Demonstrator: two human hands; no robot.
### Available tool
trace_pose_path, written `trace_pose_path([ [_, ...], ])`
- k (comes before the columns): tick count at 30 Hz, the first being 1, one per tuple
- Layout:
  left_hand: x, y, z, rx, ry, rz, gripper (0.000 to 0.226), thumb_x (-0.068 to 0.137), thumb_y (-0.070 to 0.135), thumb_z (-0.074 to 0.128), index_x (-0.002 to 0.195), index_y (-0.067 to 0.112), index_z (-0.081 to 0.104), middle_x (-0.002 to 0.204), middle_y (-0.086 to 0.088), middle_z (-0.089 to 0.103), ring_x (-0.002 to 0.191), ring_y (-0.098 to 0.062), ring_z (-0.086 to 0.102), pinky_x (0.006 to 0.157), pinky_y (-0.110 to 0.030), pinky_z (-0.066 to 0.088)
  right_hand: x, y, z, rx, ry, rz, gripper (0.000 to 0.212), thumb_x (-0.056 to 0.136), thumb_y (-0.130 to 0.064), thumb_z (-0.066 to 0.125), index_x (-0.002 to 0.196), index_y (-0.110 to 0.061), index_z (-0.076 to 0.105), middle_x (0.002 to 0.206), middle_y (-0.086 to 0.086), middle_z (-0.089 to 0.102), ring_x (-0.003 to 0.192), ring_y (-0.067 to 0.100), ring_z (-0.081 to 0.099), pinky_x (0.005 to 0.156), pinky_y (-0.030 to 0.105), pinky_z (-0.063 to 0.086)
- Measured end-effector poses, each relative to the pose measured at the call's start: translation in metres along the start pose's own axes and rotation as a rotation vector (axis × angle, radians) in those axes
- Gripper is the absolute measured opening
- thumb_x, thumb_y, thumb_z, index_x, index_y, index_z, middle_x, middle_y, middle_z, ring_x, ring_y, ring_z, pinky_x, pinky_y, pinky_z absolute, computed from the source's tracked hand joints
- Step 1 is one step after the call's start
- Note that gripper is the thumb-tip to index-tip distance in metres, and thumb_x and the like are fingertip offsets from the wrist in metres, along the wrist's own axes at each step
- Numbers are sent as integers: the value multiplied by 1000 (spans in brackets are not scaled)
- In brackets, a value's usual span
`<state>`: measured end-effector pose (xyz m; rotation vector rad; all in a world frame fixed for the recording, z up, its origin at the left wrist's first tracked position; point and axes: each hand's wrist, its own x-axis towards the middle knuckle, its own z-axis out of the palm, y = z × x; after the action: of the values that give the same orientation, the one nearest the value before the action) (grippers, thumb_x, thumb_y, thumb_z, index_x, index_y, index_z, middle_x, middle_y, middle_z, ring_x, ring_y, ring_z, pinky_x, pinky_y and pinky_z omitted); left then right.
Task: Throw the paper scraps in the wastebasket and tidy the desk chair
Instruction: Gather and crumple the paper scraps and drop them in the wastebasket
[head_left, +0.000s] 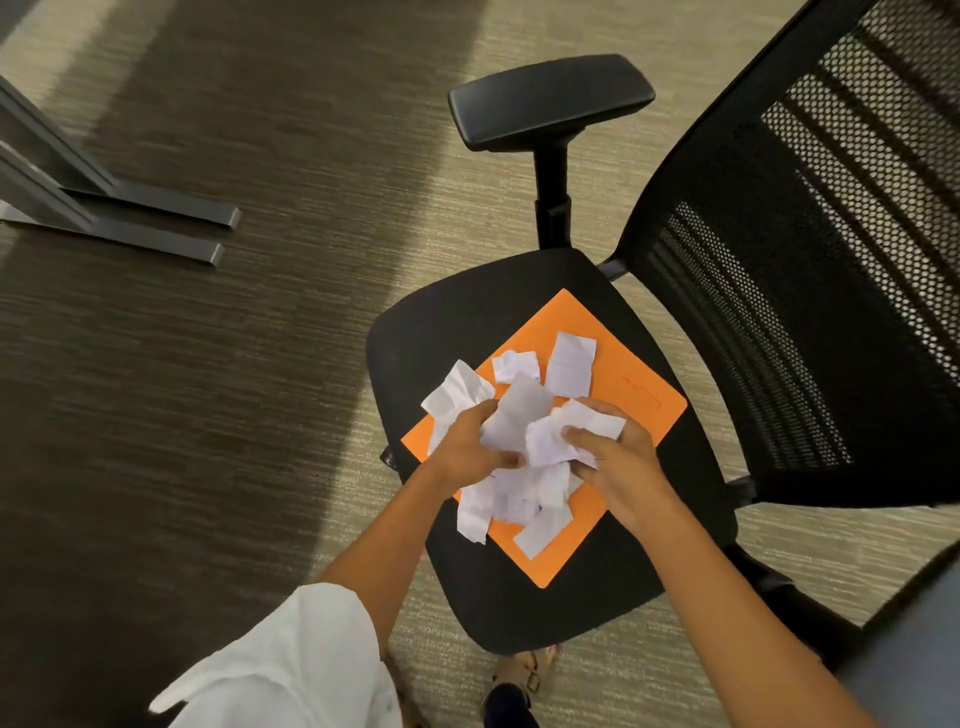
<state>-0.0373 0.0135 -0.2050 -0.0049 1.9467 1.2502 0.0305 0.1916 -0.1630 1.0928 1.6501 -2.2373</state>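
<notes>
A black desk chair (452, 332) with a mesh back stands before me. An orange folder (639, 395) lies flat on its seat. White paper scraps (519, 421) are heaped on the folder. My left hand (467, 447) and my right hand (615, 462) press in from both sides, each closed on crumpled scraps of the heap. More loose scraps lie flat beyond my hands (569, 361) and below them (540, 530). No wastebasket is in view.
The chair's left armrest (550, 98) rises behind the seat. Grey metal desk feet (156, 228) rest on the carpet at the left. A grey surface corner (914, 649) shows at the lower right. A sandalled foot (524, 670) stands under the seat's front edge.
</notes>
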Motion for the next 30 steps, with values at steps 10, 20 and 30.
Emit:
trace_pose_path([
  [10, -14, -5, -15, -721, -141, -183, 42, 95, 20, 56, 137, 19, 53, 131, -15, 63, 119, -35, 62, 94, -52, 56, 24, 30, 22, -401, 76, -31, 35, 80, -23, 83, 111, -22, 67, 110, -4, 69, 104, 21, 64, 78, 30, 54],
  [20, -12, 4, 4, -547, 70, -152, 47, 91, 13, 71, 135, 10, 56, 131, -16, 62, 121, -35, 60, 101, -59, 50, 27, 38, 27, -577, 156, -258, 36, 74, -35, 86, 103, -30, 64, 99, -19, 65, 92, 9, 61, 73, 19, 48],
  [30, -16, -5, -1, -601, 231, -120, 45, 90, 9, 72, 133, 11, 57, 129, -14, 64, 119, -35, 62, 99, -61, 51, 17, 34, 41, -229, 338, -319, 13, 96, -41, 58, 105, -34, 65, 111, -11, 69, 109, 17, 66, 87, 37, 60],
])
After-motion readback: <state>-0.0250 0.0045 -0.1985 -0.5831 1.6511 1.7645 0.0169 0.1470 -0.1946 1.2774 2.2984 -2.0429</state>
